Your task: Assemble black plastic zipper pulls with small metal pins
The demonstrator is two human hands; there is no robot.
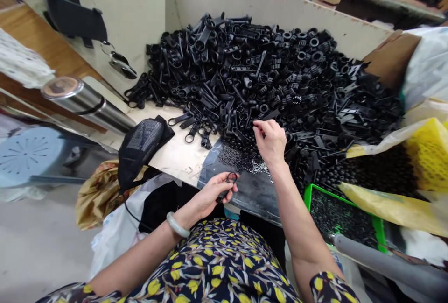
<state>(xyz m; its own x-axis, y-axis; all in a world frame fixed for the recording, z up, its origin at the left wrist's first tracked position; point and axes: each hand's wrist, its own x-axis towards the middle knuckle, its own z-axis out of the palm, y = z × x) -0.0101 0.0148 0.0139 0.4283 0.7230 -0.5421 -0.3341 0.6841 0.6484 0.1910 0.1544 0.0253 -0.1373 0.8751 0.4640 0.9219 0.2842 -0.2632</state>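
Close to the table's front edge, my left hand (pixel 214 192) is closed round a black plastic part with a ring (pixel 231 178) at its top. My right hand (pixel 270 140) is raised over the near side of a big heap of black plastic parts (pixel 245 69). Its thumb and forefinger are pinched together at the heap, on something small and dark that I cannot make out. Below it lie small silver pins (pixel 259 167) and small black pieces (pixel 229 156) on a dark mat (pixel 245 190).
At the left are a steel flask (pixel 87 104), a black mesh pouch (pixel 145 142) and keys (pixel 122 66) hanging on the panel. A green tray (pixel 308 196) of small black pieces, yellow plastic bags (pixel 392 205) and a grey tube (pixel 378 258) are at the right.
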